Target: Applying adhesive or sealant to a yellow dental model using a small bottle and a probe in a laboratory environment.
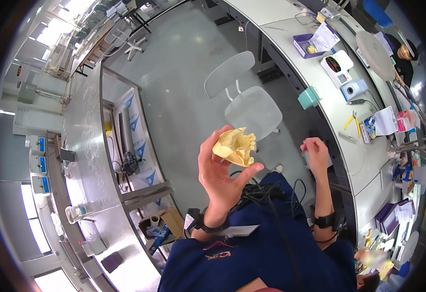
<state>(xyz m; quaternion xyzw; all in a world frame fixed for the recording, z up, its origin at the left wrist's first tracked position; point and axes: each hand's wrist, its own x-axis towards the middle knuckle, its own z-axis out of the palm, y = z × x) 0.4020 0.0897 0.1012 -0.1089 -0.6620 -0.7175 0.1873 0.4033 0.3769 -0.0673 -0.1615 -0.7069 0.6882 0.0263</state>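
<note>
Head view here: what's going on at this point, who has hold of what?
A seated person in dark blue holds a pale yellow dental cast up in the left hand, gripped between thumb and fingers above the lap. The right hand is raised near the edge of the long white workbench, closed around something pale that is too hidden to identify. On the bench lie yellow-handled pliers, a small white device and a purple box. An empty grey chair stands on the floor ahead.
</note>
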